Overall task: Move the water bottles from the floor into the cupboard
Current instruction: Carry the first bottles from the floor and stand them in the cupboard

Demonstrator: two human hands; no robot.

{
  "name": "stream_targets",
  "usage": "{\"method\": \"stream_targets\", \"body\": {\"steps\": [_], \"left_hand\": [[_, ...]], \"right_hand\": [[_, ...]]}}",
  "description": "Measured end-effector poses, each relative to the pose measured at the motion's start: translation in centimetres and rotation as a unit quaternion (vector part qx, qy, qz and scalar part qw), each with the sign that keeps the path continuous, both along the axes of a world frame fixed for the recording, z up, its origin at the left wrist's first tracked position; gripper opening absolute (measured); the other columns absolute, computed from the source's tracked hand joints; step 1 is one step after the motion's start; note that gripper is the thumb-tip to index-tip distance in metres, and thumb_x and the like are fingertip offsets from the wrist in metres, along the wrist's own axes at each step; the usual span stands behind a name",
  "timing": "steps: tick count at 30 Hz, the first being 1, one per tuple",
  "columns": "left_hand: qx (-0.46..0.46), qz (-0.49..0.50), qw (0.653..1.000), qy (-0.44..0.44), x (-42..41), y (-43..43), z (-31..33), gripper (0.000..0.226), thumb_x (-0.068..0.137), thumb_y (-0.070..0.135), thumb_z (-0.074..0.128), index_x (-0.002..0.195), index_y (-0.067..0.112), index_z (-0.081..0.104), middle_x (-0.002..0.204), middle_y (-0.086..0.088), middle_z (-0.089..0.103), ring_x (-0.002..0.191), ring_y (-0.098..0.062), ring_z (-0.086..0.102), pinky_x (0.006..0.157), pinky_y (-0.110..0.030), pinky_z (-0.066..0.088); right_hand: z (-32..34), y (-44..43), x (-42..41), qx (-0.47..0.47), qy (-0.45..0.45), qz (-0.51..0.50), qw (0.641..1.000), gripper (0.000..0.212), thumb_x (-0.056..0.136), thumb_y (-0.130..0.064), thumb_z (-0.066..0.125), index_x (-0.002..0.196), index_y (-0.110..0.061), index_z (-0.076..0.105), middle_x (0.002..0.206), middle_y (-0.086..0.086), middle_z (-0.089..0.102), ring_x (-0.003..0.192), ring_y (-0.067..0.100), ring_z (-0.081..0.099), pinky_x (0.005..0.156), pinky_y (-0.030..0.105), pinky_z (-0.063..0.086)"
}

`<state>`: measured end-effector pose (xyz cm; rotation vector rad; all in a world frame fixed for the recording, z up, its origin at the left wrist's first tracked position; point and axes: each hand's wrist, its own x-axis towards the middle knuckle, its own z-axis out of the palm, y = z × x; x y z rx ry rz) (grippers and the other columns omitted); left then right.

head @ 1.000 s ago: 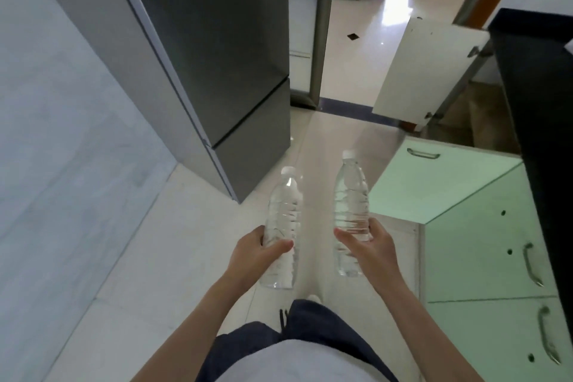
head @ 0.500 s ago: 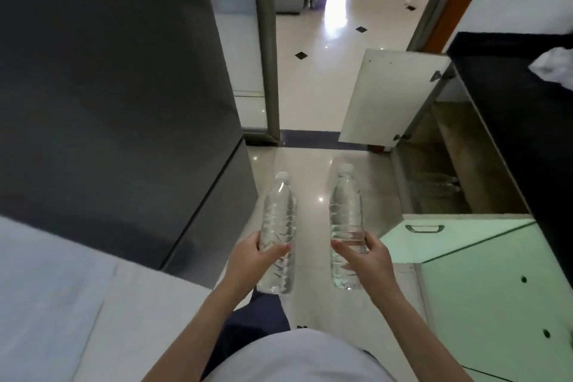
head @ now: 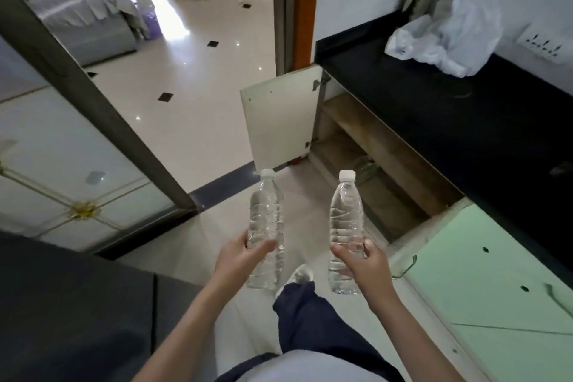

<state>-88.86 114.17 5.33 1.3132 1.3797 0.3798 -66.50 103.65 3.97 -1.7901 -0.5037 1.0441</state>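
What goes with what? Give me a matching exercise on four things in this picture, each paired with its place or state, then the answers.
Things:
1. left-hand water bottle
2. right-hand water bottle
3. white plastic bag
4. cupboard door

Places or states:
A. swung open
B. lying on the black countertop
C. held in the right hand
D. held in the left hand

Pairs: 1-D, 2-C, 3-B, 4-A
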Motion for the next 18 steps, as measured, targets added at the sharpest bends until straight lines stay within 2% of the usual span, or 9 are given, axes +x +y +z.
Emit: {"method": "stream_targets", "body": {"steps": [3, 6, 8, 10, 12, 15, 18], "left_hand": [[-0.027, -0.029, 0.999, -0.003, 3.1, 4.9, -1.1, 0.045, 0.061, 0.06, 0.071, 0.095, 0.032, 0.069, 0.084, 0.006, 0.076, 0.076, -0.012, 0.072, 0.079, -0.042, 0.06], [-0.027, -0.079, 0.996, 0.007, 6.4, 10.2, -1.0, 0.022, 0.077, 0.045, 0.073, 0.095, 0.036, 0.066, 0.083, 0.012, 0.075, 0.074, -0.003, 0.071, 0.073, -0.03, 0.058], [-0.015, -0.11, 0.994, 0.002, 8.5, 13.8, -0.3, 0.016, 0.083, 0.036, 0.072, 0.097, 0.037, 0.065, 0.082, 0.017, 0.074, 0.073, 0.002, 0.069, 0.065, -0.019, 0.053], [-0.009, -0.142, 0.99, -0.009, 10.6, 17.5, 0.5, 0.018, 0.084, 0.032, 0.071, 0.1, 0.037, 0.065, 0.084, 0.017, 0.074, 0.074, 0.005, 0.068, 0.059, -0.01, 0.048], [-0.016, -0.178, 0.984, -0.022, 12.6, 20.5, 1.5, 0.02, 0.087, 0.027, 0.071, 0.105, 0.034, 0.065, 0.089, 0.013, 0.074, 0.076, 0.004, 0.069, 0.058, -0.009, 0.048], [-0.049, -0.232, 0.971, -0.035, 15.4, 24.7, 1.8, 0.025, 0.088, 0.016, 0.069, 0.112, 0.024, 0.064, 0.095, 0.004, 0.073, 0.075, 0.0, 0.07, 0.058, -0.011, 0.05], [-0.07, -0.292, 0.954, -0.003, 18.1, 29.3, -0.1, 0.028, 0.087, 0.017, 0.071, 0.114, 0.022, 0.065, 0.093, 0.003, 0.075, 0.076, -0.002, 0.071, 0.058, -0.011, 0.05]], "right_hand": [[-1.5, 4.5, 2.1, -0.013, 0.008, -0.036, 0.999, 0.023, 0.078, -0.022, 0.08, 0.097, -0.016, 0.068, 0.089, 0.007, 0.074, 0.077, 0.019, 0.072, 0.066, 0.035, 0.061], [-1.9, 9.3, 4.8, -0.02, 0.01, -0.067, 0.998, 0.023, 0.077, -0.024, 0.081, 0.094, -0.018, 0.068, 0.086, 0.005, 0.075, 0.076, 0.02, 0.073, 0.071, 0.038, 0.061], [-1.5, 12.4, 6.3, -0.016, 0.009, -0.092, 0.996, 0.023, 0.077, -0.025, 0.081, 0.095, -0.019, 0.068, 0.086, 0.005, 0.075, 0.075, 0.019, 0.073, 0.068, 0.035, 0.06], [-0.7, 15.2, 7.7, -0.007, 0.008, -0.115, 0.993, 0.022, 0.077, -0.025, 0.081, 0.094, -0.02, 0.067, 0.083, 0.002, 0.075, 0.07, 0.013, 0.073, 0.06, 0.025, 0.057], [0.1, 17.3, 8.8, -0.004, 0.004, -0.136, 0.991, 0.023, 0.077, -0.026, 0.081, 0.094, -0.02, 0.067, 0.08, -0.001, 0.075, 0.065, 0.009, 0.072, 0.054, 0.019, 0.053], [0.4, 19.3, 10.2, -0.018, -0.003, -0.18, 0.983, 0.026, 0.076, -0.03, 0.082, 0.094, -0.021, 0.066, 0.08, 0.0, 0.075, 0.067, 0.012, 0.073, 0.059, 0.028, 0.058], [-1.6, 20.8, 10.9, -0.045, 0.003, -0.236, 0.971, 0.028, 0.073, -0.036, 0.083, 0.093, -0.027, 0.066, 0.082, -0.001, 0.076, 0.073, 0.017, 0.074, 0.069, 0.043, 0.061]]}}
